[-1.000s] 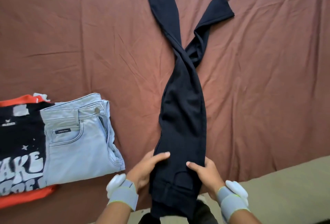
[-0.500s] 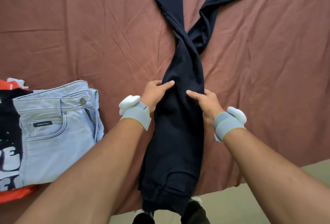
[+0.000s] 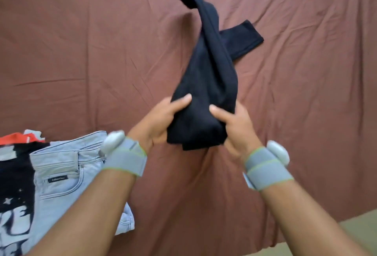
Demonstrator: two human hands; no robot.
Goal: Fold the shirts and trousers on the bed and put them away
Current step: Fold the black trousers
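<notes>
Both-handed, left hand, right hand gripping black trousers

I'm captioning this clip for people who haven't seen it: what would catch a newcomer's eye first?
Centre frame, the left hand and right hand grip a pair of dark navy fabric trousers, whose crossed legs trail away over the wrinkled reddish-brown bedsheet. At lower left lie folded light blue denim jeans, beside a black and orange printed shirt.

Soft, even light filled the frame, without glare. A faint shadow fell beneath the black trousers at centre. Motion blur smeared their upper end; edges bowed slightly.
</notes>
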